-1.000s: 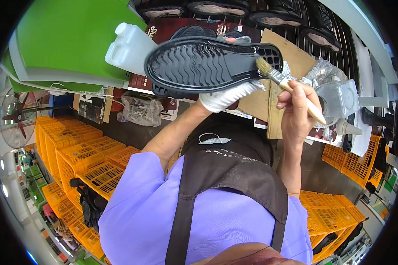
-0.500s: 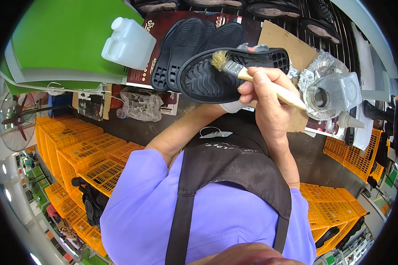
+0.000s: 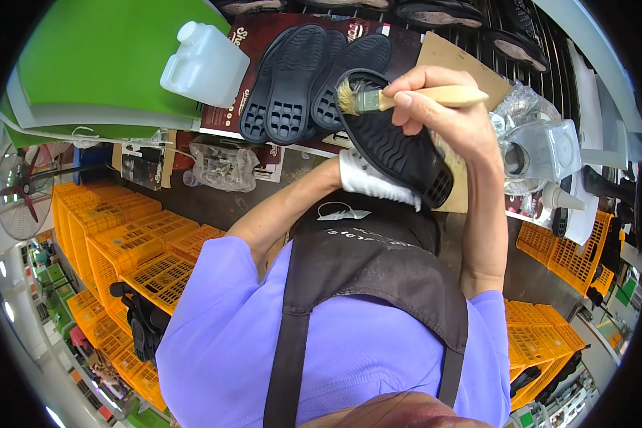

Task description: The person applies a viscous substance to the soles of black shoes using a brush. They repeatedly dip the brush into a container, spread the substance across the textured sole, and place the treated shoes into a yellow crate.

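Note:
My right hand (image 3: 446,107) grips the pale wooden handle of a flat paintbrush (image 3: 471,96). The brush's yellowish bristles are at the far, rounded end of a black shoe sole (image 3: 392,146). That sole is tilted, with its grid-patterned end toward my apron and its wavy-ribbed inside facing up. My left hand (image 3: 371,178), in a white glove, holds the sole from below; its fingers are hidden behind it. Beyond, several more black soles (image 3: 289,93) lie side by side on a dark red printed sheet.
A white plastic jug (image 3: 210,64) stands at the far left on a green surface (image 3: 114,50). On the right are a clear plastic container (image 3: 549,151) with crumpled film and brown cardboard (image 3: 453,60). Black shoes (image 3: 517,50) line a rack at the back. Orange crates (image 3: 135,242) flank me.
The sole has turned from nearly crosswise to slanting, its grid end swinging down toward me. My left glove has come into fuller view. The brush has moved to the sole's far rim.

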Motion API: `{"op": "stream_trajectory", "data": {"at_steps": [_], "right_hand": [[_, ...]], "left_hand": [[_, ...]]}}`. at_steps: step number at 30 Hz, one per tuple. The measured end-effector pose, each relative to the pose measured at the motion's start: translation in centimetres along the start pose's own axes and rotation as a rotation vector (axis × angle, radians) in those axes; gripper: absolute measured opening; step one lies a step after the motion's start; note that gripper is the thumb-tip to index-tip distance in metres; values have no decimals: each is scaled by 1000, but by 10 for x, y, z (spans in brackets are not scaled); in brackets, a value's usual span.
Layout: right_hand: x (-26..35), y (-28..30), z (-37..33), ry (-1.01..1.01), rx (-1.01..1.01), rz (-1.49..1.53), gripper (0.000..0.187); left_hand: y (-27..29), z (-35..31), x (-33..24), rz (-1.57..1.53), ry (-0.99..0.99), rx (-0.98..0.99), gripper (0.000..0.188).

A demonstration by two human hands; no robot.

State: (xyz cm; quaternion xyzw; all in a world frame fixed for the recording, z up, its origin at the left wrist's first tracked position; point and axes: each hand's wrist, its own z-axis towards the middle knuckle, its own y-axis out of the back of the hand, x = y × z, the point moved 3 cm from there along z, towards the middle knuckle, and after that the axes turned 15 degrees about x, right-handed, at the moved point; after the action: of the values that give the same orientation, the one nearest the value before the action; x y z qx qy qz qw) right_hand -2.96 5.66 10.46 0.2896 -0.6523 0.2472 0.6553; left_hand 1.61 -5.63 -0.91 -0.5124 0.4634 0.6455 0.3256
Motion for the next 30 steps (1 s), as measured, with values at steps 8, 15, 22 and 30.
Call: {"op": "stream_trajectory", "data": {"at_steps": [8, 15, 22, 30], "right_hand": [[-11, 33, -25, -155, 139, -6, 20], [-32, 25, -39, 230, -175, -760, 18], [-14, -35, -50, 331, 284, -477, 26], [-38, 42, -46, 141, -377, -715, 19]], "left_hand": [[27, -22, -9, -364, 7, -222, 55], [22, -31, -5, -1432, -253, -270, 61], [32, -33, 10, -1478, -288, -251, 62], [18, -40, -13, -1477, -219, -235, 50]]}}
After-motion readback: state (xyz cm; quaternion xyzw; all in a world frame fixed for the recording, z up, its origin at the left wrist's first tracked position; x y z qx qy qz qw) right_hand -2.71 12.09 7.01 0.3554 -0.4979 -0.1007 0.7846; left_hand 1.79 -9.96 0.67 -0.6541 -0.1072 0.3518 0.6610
